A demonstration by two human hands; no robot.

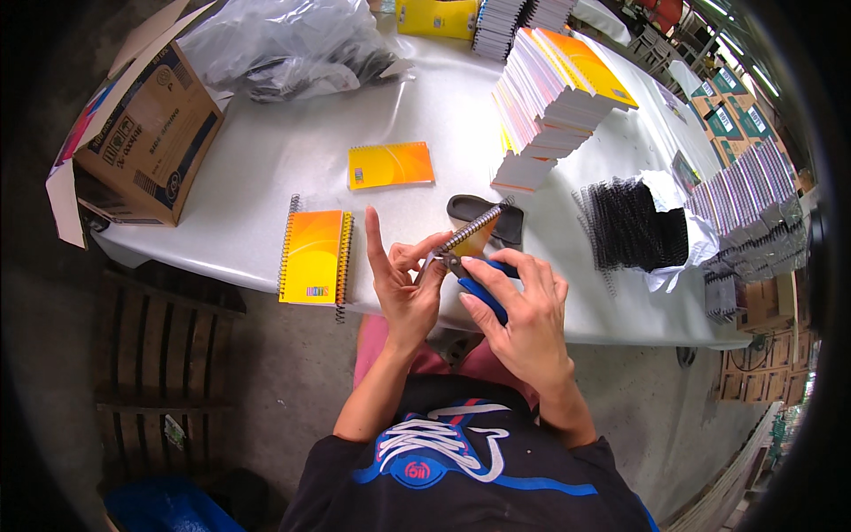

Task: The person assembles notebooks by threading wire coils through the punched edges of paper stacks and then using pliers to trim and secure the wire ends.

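My left hand (408, 297) pinches a small spiral notebook (479, 239) by its bound edge, index finger pointing up. The notebook is tilted, its coil running up to the right and its orange cover partly showing. Blue-handled pliers (487, 300) are gripped in my right hand (532, 324), with their jaws at the near end of the coil beside my left fingertips. Left of my hands, yellow-orange spiral notebooks (316, 257) lie in a pile at the table's front edge, loose coil ends sticking out. Another yellow-orange notebook (390, 166) lies farther back.
Beyond the held notebook lies a dark shoe-sole-shaped object (470, 210). A tall stack of notebooks (554, 106) stands behind it. Black coils (634, 226) lie in white wrapping at the right. An open cardboard box (151, 133) and clear plastic bags (292, 49) occupy the far left.
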